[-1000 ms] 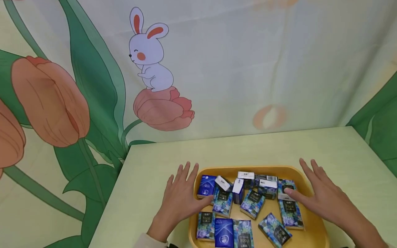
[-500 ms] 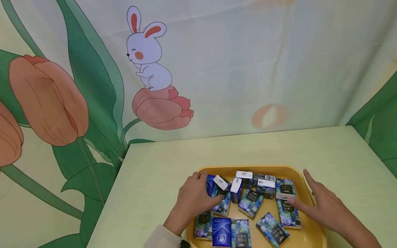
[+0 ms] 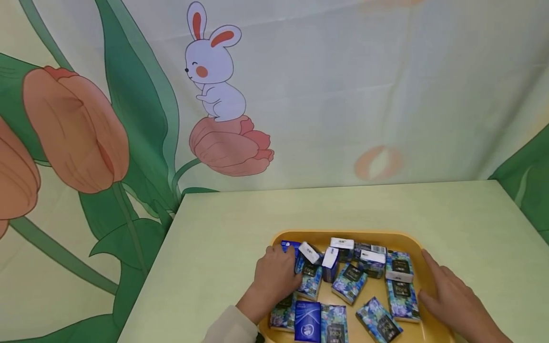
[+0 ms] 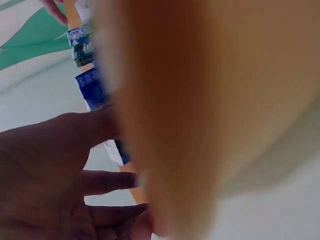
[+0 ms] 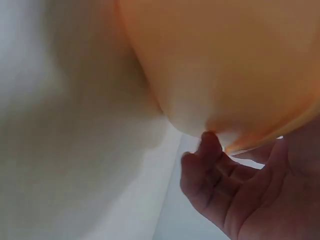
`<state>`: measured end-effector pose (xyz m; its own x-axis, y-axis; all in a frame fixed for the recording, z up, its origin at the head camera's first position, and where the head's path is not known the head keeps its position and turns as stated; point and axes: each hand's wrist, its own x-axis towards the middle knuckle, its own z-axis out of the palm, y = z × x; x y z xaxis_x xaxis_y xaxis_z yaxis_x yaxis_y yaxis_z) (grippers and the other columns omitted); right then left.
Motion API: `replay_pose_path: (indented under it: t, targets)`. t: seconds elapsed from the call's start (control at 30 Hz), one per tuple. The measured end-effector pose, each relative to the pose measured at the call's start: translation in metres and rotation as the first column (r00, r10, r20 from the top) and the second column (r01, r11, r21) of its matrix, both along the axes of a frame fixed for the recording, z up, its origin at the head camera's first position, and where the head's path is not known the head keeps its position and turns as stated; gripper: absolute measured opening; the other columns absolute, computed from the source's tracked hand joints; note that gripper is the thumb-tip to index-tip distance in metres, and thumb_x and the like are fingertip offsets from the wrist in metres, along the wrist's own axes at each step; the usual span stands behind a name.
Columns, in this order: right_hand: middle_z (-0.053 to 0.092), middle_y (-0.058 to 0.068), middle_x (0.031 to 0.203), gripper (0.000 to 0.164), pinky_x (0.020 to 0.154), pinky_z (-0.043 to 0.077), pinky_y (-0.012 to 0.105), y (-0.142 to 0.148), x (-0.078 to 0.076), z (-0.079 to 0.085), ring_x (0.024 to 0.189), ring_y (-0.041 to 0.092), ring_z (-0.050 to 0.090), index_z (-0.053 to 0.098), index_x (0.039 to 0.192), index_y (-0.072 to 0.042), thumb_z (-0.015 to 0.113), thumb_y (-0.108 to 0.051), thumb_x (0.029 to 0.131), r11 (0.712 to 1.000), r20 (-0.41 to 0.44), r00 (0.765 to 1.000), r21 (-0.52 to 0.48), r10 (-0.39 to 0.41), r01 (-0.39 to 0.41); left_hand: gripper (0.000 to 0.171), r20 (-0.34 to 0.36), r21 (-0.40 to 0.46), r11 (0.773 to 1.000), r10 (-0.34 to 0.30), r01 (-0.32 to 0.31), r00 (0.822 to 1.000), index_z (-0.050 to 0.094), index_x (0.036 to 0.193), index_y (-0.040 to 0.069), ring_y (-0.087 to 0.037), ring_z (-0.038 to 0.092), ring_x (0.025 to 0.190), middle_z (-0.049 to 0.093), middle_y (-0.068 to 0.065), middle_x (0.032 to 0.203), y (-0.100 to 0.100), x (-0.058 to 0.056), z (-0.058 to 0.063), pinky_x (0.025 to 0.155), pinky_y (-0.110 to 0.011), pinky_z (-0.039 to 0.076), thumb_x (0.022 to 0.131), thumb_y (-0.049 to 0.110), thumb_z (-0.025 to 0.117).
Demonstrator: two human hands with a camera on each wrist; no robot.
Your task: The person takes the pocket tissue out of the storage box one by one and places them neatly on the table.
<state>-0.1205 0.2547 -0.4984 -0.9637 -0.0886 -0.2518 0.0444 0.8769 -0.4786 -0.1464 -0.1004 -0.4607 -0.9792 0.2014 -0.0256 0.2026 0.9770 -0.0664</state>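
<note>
A yellow tray (image 3: 343, 233) on the table holds several pocket tissue packs. In the head view my left hand (image 3: 276, 274) reaches over its left rim, fingers curled down on a blue tissue pack (image 3: 290, 244), thumb beside a floral tissue pack (image 3: 310, 281). The fingertips are mostly hidden; the left wrist view shows the thumb passing behind the tray wall (image 4: 240, 90). My right hand (image 3: 454, 297) grips the tray's right rim, thumb on the inner side. In the right wrist view its curled fingers (image 5: 210, 145) meet the outer tray wall (image 5: 225, 60).
Another blue tissue pack (image 3: 307, 321) and a tilted floral pack (image 3: 379, 319) lie near the tray's front. Several packs stand on edge at the back, one with a white end (image 3: 330, 257). The pale table (image 3: 214, 257) ends at a printed curtain (image 3: 309, 95).
My left hand has moved right and down from beside the tray, its spread fingers now curled onto the blue pack. My right hand has lowered to the right rim, its thumb drawn back from the packs.
</note>
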Motion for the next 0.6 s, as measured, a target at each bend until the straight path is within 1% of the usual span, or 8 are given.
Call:
replay_pose_path:
  t: [0.1, 0.17, 0.23, 0.27, 0.33, 0.43, 0.53, 0.6]
  targets:
    - [0.045, 0.039, 0.137, 0.092, 0.063, 0.054, 0.036, 0.000, 0.003, -0.002, 0.074, 0.023, 0.055, 0.004, 0.160, -0.001, 0.062, -0.013, 0.090, 1.000, 0.016, 1.000, -0.022, -0.016, 0.017, 0.052, -0.004, -0.024, 0.999, -0.029, 0.029, 1.000, 0.068, 0.123, 0.010, -0.024, 0.060, 0.083, 0.064, -0.016, 0.104, 0.002, 0.003, -0.001, 0.064, -0.038, 0.059, 0.083, 0.041, 0.080]
    - [0.047, 0.038, 0.135, 0.091, 0.059, 0.050, 0.032, -0.002, 0.004, -0.003, 0.068, 0.021, 0.053, 0.002, 0.161, -0.002, 0.059, -0.010, 0.090, 0.999, 0.018, 0.999, -0.022, -0.028, 0.028, 0.050, -0.012, -0.026, 0.998, -0.051, 0.051, 0.999, 0.068, 0.123, 0.011, -0.022, 0.059, 0.076, 0.062, -0.015, 0.101, 0.003, 0.004, -0.002, 0.062, -0.036, 0.058, 0.083, 0.038, 0.081]
    - [0.055, 0.036, 0.123, 0.091, 0.058, 0.047, 0.033, -0.003, 0.004, -0.004, 0.064, 0.020, 0.050, 0.001, 0.161, -0.003, 0.058, -0.007, 0.090, 0.999, 0.009, 0.999, -0.020, -0.039, 0.040, 0.050, -0.005, 0.008, 0.998, -0.058, 0.058, 0.998, 0.068, 0.125, 0.012, -0.021, 0.060, 0.074, 0.061, -0.015, 0.102, 0.003, 0.005, -0.001, 0.062, -0.035, 0.058, 0.083, 0.036, 0.082]
    - [0.057, 0.034, 0.118, 0.091, 0.058, 0.046, 0.033, -0.004, 0.004, -0.005, 0.063, 0.020, 0.049, 0.000, 0.161, -0.004, 0.058, -0.006, 0.090, 0.999, 0.004, 0.999, -0.019, -0.044, 0.044, 0.051, 0.007, 0.036, 0.998, -0.054, 0.054, 0.999, 0.068, 0.126, 0.012, -0.021, 0.061, 0.076, 0.061, -0.015, 0.104, 0.002, 0.005, -0.001, 0.064, -0.036, 0.059, 0.083, 0.035, 0.082]
    - [0.061, 0.025, 0.098, 0.092, 0.058, 0.044, 0.034, -0.006, 0.004, -0.006, 0.061, 0.020, 0.046, 0.000, 0.161, -0.005, 0.057, -0.005, 0.090, 0.999, -0.007, 0.999, -0.013, -0.050, 0.050, 0.050, 0.026, 0.113, 0.993, -0.040, 0.036, 0.999, 0.069, 0.127, 0.012, -0.023, 0.063, 0.083, 0.062, -0.015, 0.109, -0.001, 0.005, 0.002, 0.070, -0.039, 0.060, 0.083, 0.032, 0.081]
    - [0.053, 0.011, 0.076, 0.092, 0.057, 0.041, 0.035, -0.008, 0.004, -0.006, 0.059, 0.021, 0.044, -0.002, 0.162, -0.008, 0.056, -0.004, 0.090, 0.998, -0.003, 0.998, -0.013, -0.063, 0.063, 0.047, 0.030, 0.246, 0.969, -0.027, 0.019, 0.999, 0.071, 0.128, 0.012, -0.027, 0.062, 0.096, 0.062, -0.016, 0.118, -0.011, 0.004, 0.009, 0.079, -0.043, 0.058, 0.083, 0.025, 0.076]
    - [0.047, 0.007, 0.071, 0.092, 0.058, 0.041, 0.036, -0.009, 0.004, -0.006, 0.059, 0.021, 0.043, -0.002, 0.162, -0.009, 0.055, -0.005, 0.090, 0.997, 0.003, 0.997, -0.010, -0.082, 0.082, 0.047, -0.032, 0.357, 0.934, -0.024, 0.034, 0.999, 0.071, 0.128, 0.010, -0.031, 0.062, 0.103, 0.062, -0.017, 0.123, -0.025, 0.004, 0.015, 0.083, -0.046, 0.057, 0.082, 0.021, 0.074]
    - [0.049, 0.008, 0.072, 0.092, 0.058, 0.041, 0.036, -0.009, 0.004, -0.006, 0.059, 0.022, 0.043, -0.002, 0.162, -0.009, 0.055, -0.005, 0.090, 0.995, 0.006, 0.995, -0.007, -0.099, 0.099, 0.049, -0.078, 0.408, 0.913, 0.009, 0.024, 0.997, 0.070, 0.128, 0.009, -0.033, 0.062, 0.106, 0.062, -0.017, 0.125, -0.034, 0.002, 0.019, 0.086, -0.048, 0.056, 0.081, 0.021, 0.075]
